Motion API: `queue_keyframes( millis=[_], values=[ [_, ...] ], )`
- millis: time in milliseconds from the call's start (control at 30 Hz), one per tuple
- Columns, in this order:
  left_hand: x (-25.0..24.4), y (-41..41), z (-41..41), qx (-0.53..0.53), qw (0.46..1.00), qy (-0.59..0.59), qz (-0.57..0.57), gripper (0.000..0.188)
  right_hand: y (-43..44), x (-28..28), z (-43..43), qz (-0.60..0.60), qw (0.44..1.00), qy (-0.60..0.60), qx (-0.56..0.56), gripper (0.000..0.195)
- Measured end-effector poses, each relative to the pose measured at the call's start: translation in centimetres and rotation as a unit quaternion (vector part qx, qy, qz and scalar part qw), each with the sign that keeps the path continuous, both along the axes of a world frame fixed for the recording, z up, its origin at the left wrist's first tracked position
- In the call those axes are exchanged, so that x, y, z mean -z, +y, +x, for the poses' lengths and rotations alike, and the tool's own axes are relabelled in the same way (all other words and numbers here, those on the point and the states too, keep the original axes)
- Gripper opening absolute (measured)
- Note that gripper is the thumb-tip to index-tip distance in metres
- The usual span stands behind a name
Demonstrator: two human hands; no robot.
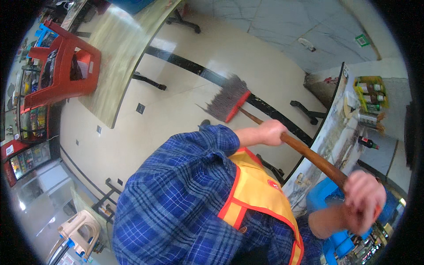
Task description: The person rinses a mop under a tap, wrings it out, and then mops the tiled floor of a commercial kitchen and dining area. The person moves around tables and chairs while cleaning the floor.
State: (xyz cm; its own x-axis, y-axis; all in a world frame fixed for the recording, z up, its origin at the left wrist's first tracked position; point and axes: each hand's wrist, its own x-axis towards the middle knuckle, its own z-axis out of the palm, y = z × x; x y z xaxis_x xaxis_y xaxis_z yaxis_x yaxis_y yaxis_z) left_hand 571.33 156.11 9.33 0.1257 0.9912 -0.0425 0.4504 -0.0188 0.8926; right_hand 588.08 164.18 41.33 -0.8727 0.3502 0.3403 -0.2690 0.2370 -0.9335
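A broom with dark bristles and a red head point(238, 106) rests on the tiled floor, tilted, and its wooden handle point(314, 155) runs up toward me. Around the lower part of the handle my left hand point(273, 132) is closed. My right hand point(364, 200), slightly blurred, grips the upper end, which its fingers partly hide. My plaid sleeves and a yellow apron with red trim point(256, 182) fill the lower middle of the view. A dark shoe tip point(205, 122) shows near the bristles.
A marbled table point(331, 139) at right holds a bottle point(367, 142), a metal stick holder point(368, 120) and a yellow bottle basket point(370, 92). Beside it is a blue stool point(321, 195). Upper left, a red stool point(63, 71) sits on another table point(122, 43). Table feet point(149, 81) stick out over the floor.
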Motion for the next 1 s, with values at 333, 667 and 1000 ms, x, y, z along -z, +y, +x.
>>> queue_keyframes(
  millis=[333,667,1000],
  values=[
    [0.9,-1.4,-10.6,0.02,0.996,0.086,-0.029,0.015,-4.5,3.0,-10.0,0.024,0.993,0.085,0.077,0.023],
    [10.1,-10.3,-29.4,-0.242,0.943,0.225,0.032,0.017,-8.0,13.7,-24.7,-0.071,0.991,0.096,0.052,0.012],
    [20.0,-18.0,-47.9,-0.378,0.887,0.252,-0.089,0.018,-13.8,26.4,-36.1,-0.074,0.995,0.061,0.015,0.01]
  ],
)
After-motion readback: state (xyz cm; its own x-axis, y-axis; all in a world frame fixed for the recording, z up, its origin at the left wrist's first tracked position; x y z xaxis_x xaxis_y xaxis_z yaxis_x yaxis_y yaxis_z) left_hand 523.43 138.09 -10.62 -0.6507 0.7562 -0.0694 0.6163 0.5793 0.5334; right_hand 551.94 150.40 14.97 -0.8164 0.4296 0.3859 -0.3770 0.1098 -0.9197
